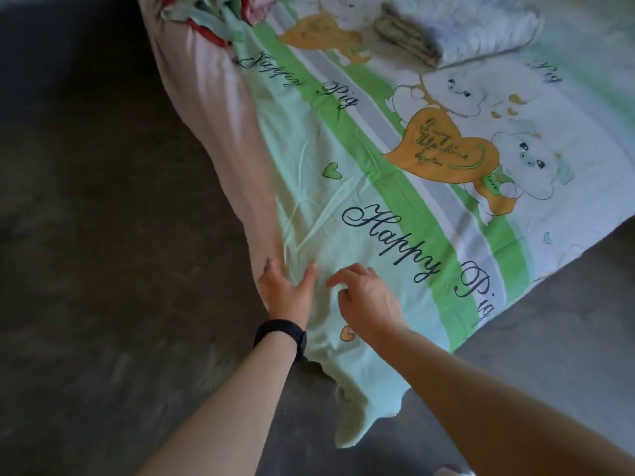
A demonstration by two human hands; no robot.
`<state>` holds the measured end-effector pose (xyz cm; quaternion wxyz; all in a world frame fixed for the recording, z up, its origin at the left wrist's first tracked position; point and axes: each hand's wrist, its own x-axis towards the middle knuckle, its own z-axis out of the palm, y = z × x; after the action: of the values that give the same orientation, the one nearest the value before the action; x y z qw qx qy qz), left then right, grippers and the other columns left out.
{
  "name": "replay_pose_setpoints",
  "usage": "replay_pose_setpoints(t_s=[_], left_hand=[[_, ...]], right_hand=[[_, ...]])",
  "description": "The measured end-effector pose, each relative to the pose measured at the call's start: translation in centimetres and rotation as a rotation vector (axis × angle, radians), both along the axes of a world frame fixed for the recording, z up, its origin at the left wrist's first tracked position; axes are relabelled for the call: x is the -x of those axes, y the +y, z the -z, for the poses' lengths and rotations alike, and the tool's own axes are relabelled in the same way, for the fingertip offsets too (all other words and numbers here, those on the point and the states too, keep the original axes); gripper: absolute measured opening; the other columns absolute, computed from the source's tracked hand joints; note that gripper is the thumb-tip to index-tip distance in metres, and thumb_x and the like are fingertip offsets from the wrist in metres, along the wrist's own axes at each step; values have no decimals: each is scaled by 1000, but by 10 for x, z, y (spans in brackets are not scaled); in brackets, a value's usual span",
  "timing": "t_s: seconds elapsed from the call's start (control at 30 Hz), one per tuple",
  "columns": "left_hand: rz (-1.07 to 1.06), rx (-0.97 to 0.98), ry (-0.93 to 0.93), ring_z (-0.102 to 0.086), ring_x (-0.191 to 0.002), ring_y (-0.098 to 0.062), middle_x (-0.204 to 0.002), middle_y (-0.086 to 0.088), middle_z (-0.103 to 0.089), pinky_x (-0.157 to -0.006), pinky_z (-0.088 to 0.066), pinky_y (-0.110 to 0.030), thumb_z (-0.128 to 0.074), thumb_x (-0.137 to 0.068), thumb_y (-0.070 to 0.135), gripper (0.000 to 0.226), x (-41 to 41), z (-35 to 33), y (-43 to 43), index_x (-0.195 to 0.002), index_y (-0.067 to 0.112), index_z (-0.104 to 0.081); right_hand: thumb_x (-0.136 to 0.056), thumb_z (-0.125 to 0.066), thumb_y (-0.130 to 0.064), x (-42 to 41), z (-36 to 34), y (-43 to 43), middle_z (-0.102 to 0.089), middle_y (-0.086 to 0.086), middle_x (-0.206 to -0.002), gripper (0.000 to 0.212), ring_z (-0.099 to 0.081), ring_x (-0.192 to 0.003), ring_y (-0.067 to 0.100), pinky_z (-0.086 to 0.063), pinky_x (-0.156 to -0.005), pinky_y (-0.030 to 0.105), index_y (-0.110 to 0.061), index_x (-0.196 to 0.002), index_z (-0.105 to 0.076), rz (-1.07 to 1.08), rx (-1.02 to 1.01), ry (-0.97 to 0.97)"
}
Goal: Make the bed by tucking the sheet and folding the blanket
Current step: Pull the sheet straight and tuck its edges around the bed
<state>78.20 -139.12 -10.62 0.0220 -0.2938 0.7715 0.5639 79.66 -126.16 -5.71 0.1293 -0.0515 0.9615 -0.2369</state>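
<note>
A pale green sheet [378, 159] printed with "Happy Pig", green stripes and cartoon pigs covers the bed. Its near corner [357, 420] hangs loose over the floor. My left hand [285, 290], with a black wristband, presses flat against the sheet's left edge where it meets the pink mattress side [213, 108]. My right hand [367, 300] rests on top of the sheet just to the right, fingers loosely curled and holding nothing. A folded white blanket [481, 32] lies at the far end of the bed.
Dark grey floor [103, 235] surrounds the bed on the left and the near right. Bunched red, pink and green cloth [213, 15] sits at the bed's far left corner. A folded striped cloth [405, 36] lies against the white blanket.
</note>
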Motion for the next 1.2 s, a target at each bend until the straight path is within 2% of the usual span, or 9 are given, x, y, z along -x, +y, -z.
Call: replay_pose_setpoints(t_s=[0.13, 0.23, 0.4, 0.53, 0.7, 0.87, 0.97, 1.1, 1.2], left_hand=[[68, -393, -178, -66, -80, -26, -95, -10, -69, -71, -56, -41, -59, -67, 62, 59, 23, -18, -14, -100, 14, -65], [23, -451, -286, -51, -49, -17, -60, -1, -63, -49, -39, -25, -60, -78, 48, 34, 42, -35, -18, -72, 16, -70], [-90, -782, -206, -65, -104, -26, -108, -11, -71, -89, -50, -36, -32, -84, 66, 65, 82, -39, -21, -108, 19, -69], [-196, -1127, -157, -65, -101, -33, -107, -17, -69, -92, -46, -42, -36, -85, 66, 68, 128, -40, -33, -101, 12, -73], [-201, -776, -85, -68, -81, -29, -92, -15, -71, -80, -54, -38, -78, -70, 24, 37, 182, -39, -41, -100, 4, -72], [-364, -342, 177, -66, -78, -20, -89, -4, -70, -66, -50, -29, -70, -81, 10, 16, 165, -40, -41, -85, 24, -65], [-346, -395, 114, -67, -87, -26, -96, -7, -70, -78, -54, -40, -71, -80, 7, 22, 158, -31, -43, -91, 25, -63], [-334, -800, -164, -68, -88, -37, -96, -19, -72, -85, -53, -53, -73, -74, 6, 26, 168, -15, -63, -99, 8, -69], [-209, -590, -99, -69, -86, -33, -88, -11, -73, -83, -55, -48, -76, -67, 19, 22, 162, -13, -72, -88, 14, -71]], right_hand=[[-89, -43, -11, 33, -22, -24, -54, -1, -123, 37, -53, -114, 22, -47, -91, 37, -26, -119, -59, 93, 68, -36], [-90, -45, -14, 57, -32, -41, -54, -2, -120, 35, -55, -111, 19, -47, -89, 32, -27, -119, -59, 129, 142, -37], [-94, -47, -28, 113, -33, -59, -53, 2, -124, 36, -49, -118, 22, -45, -94, 36, -22, -129, -50, 90, 164, -33], [-92, -49, -38, 159, -27, -69, -55, -1, -129, 47, -47, -121, 22, -44, -96, 36, -22, -136, -40, 73, 98, -59], [-98, -35, -43, 205, -21, -72, -62, 0, -123, 35, -59, -110, 24, -45, -86, 34, -25, -125, -48, 153, 160, -79], [-96, -40, -35, 234, -12, -77, -59, 0, -121, 28, -58, -107, 25, -47, -88, 37, -24, -119, -53, 190, 178, -86], [-95, -45, -31, 250, -7, -85, -58, 3, -120, 28, -57, -109, 26, -46, -90, 38, -21, -119, -56, 171, 189, -84], [-94, -50, -34, 285, 0, -103, -57, 7, -121, 33, -57, -110, 26, -46, -93, 38, -18, -123, -56, 148, 185, -55], [-89, -55, -50, 312, -5, -127, -53, 4, -125, 50, -52, -115, 24, -46, -94, 41, -20, -129, -49, 99, 128, -15]])
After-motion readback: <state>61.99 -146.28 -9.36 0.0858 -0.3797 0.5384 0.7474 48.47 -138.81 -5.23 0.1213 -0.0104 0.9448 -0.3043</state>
